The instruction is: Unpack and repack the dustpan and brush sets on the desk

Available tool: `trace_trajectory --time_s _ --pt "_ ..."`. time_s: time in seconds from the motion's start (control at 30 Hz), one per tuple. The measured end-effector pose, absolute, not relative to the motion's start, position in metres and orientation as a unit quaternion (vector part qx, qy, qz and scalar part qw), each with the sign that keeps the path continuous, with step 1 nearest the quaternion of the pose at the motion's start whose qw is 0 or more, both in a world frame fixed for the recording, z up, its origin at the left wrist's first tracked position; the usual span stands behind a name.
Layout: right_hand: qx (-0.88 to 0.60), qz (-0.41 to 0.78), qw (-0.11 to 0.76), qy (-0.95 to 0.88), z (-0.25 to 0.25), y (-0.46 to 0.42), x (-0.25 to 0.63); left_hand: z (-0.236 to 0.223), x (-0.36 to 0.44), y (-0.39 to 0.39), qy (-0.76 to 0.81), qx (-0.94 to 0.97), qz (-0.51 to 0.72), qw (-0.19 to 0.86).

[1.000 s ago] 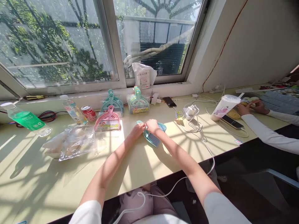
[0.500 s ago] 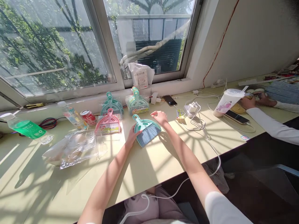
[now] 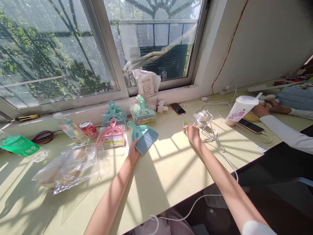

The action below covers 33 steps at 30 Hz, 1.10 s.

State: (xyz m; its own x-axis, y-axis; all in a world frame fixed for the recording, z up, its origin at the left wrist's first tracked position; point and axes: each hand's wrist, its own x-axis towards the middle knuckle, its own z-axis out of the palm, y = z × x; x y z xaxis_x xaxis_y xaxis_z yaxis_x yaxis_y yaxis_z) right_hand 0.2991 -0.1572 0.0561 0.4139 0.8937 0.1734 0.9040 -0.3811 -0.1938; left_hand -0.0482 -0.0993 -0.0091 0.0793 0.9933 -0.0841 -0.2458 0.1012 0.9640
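Note:
A mint-green toy-size dustpan [image 3: 137, 131] with a blue-bristled brush [image 3: 147, 141] lying in it is tilted up over the table. My left hand [image 3: 133, 149] grips its lower left edge, thumb on the front. Farther right, my right hand [image 3: 193, 133] is closed, fingertips pinched at a small yellow-green printed card [image 3: 185, 123] beside the white charger. The hand partly covers the card. Left of the held dustpan stands a pink dustpan set [image 3: 112, 135] in clear wrap. Behind are wrapped green dustpan sets [image 3: 114, 114] and another stack of them [image 3: 143, 112].
A plastic bag [image 3: 70, 166], red can [image 3: 88, 130] and bottles, one a green drink [image 3: 21, 145], occupy the left. White charger [image 3: 201, 118] with tangled cables, phone [image 3: 178, 108] and lidded cup [image 3: 241, 110] are right. Another person's hands [image 3: 265, 107] work at far right.
My right hand has moved right, from beside the dustpan to the printed card, and its fingers have closed. My left hand still holds the dustpan, now shifted slightly left in view.

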Motion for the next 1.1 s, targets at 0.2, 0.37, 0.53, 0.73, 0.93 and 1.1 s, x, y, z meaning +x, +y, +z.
trace_trajectory --time_s 0.2,0.37,0.53,0.73,0.93,1.1 --pt "-0.723 -0.020 0.096 -0.684 0.074 -0.153 0.185 -0.005 -0.045 -0.101 0.408 0.447 0.533 0.591" --pt "-0.617 0.012 0.116 -0.778 0.049 -0.160 0.083 -0.007 -0.048 -0.101 0.385 0.405 0.533 0.635" --pt "-0.620 0.060 0.217 -0.752 0.024 -0.166 0.072 -0.015 -0.053 -0.096 0.375 0.365 0.534 0.664" --pt "-0.655 0.166 0.354 -0.646 0.006 -0.160 0.087 -0.022 -0.051 -0.093 0.379 0.334 0.539 0.674" --pt "-0.624 0.342 0.621 -0.327 -0.010 -0.154 0.107 -0.007 -0.047 -0.101 0.352 0.314 0.561 0.681" --pt "-0.435 0.580 0.629 -0.280 0.000 -0.146 0.118 0.007 -0.040 -0.118 0.342 0.374 0.532 0.679"
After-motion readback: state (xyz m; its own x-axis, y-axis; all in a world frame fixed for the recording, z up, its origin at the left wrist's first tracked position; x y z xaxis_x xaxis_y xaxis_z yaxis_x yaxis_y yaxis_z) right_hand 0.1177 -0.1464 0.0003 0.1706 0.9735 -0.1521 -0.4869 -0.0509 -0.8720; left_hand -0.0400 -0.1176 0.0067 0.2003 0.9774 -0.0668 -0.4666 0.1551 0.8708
